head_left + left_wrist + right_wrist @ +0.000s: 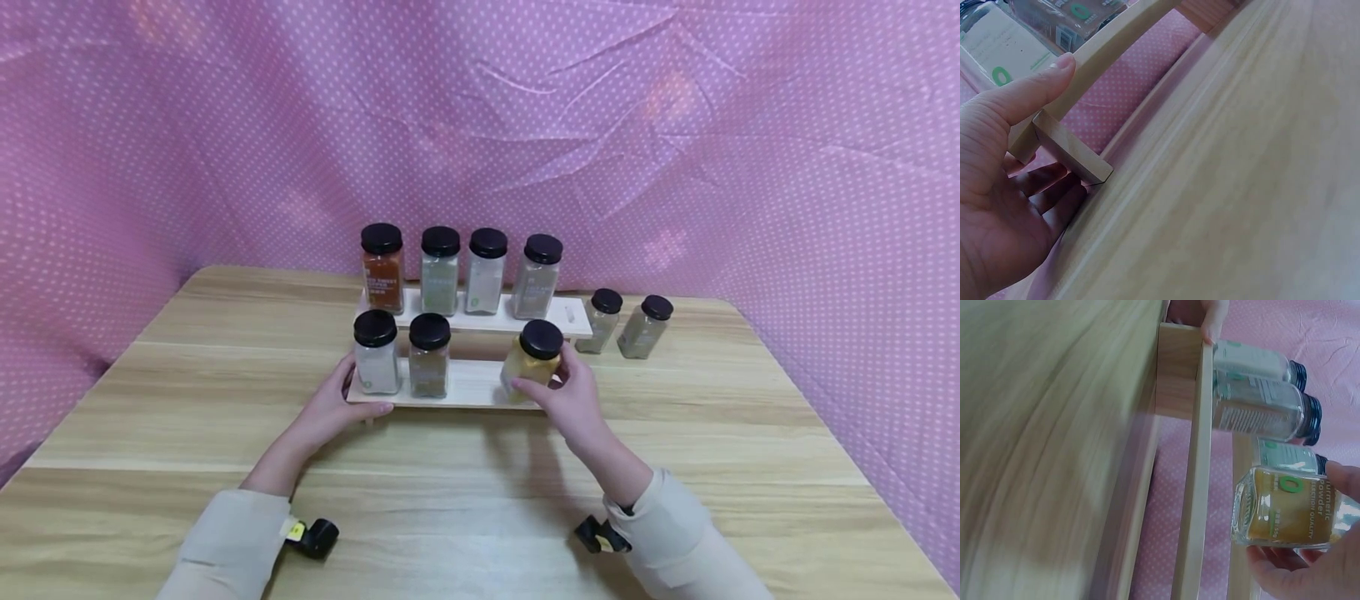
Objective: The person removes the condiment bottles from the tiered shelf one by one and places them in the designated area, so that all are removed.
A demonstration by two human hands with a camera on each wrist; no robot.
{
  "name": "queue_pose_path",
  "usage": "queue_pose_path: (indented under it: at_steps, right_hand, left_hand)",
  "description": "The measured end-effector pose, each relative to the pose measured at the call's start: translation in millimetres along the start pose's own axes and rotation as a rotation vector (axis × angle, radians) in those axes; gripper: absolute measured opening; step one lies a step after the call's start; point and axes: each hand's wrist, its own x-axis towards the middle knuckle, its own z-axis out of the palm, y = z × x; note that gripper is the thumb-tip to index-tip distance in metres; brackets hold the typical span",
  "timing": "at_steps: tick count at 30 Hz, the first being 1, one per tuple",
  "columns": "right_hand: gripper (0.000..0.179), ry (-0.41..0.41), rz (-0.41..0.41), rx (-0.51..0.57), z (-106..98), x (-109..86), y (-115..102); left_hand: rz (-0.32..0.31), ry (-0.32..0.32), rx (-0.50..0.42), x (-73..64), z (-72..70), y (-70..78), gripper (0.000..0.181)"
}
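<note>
My right hand [573, 400] grips a square glass jar of yellow turmeric powder [528, 365] with a black lid, thumb on one side and fingers behind. In the right wrist view the turmeric jar [1288, 509] is held close over the lower shelf, its base a little apart from the front edge. At the left end of the two-tier wooden rack [476, 382], my left hand [333, 408] holds the lower shelf. Its thumb lies along the front edge, its other fingers reach beneath by the small wooden foot [1072, 147]. A white-filled jar [377, 367] and a brown-filled jar [429, 371] stand on that shelf.
On the upper shelf stand a red-orange spice jar [383, 279], a pale green one [439, 279], a white one [486, 279] and a greyish one [536, 283]. Two more jars, one nearer the rack [600, 325] and one farther right [645, 332], stand on the wooden table [465, 517].
</note>
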Motion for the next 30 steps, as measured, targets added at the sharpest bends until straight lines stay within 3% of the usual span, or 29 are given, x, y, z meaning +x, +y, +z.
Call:
queue_pose_path:
  at_steps: [10,30]
  right_hand:
    - [0.055,0.035,0.029,-0.011,-30,1.2,-3]
    - [0.060,0.015,0.027,-0.213,-107,0.1,2]
  left_hand:
    - [0.008,-0.002,0.006,-0.1,0.9,0.1,0.091]
    - [0.011,-0.002,-0.001,-0.5,1.2,1.9,0.093]
